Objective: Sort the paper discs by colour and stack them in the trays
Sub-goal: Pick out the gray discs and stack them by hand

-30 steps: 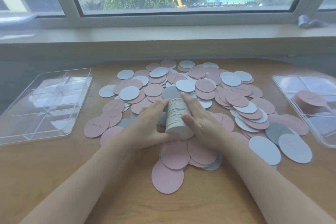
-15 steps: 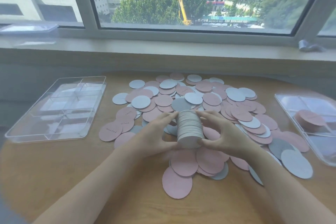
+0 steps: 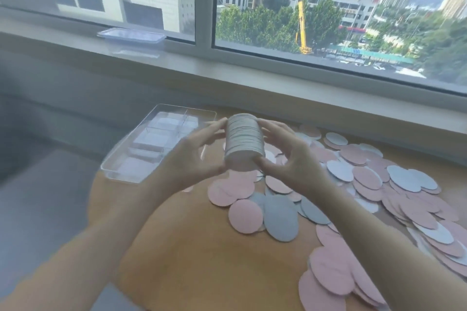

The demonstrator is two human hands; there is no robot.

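While the curled fingers (image 3: 271, 131) of the left hand (image 3: 194, 156) and right hand (image 3: 290, 159) grip a stack of white discs (image 3: 243, 144) from either side, held above the table (image 3: 202, 247), a clear tray (image 3: 156, 144) lies just beyond it and loose pink and grey discs (image 3: 366, 184) spread to the right.

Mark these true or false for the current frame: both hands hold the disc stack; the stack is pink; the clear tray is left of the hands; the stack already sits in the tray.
1. The left hand and right hand both hold the disc stack. True.
2. The stack is pink. False: its edges look white-grey.
3. The clear tray lies left of the hands. True.
4. The stack sits in the tray. False: it is held up beside the tray.
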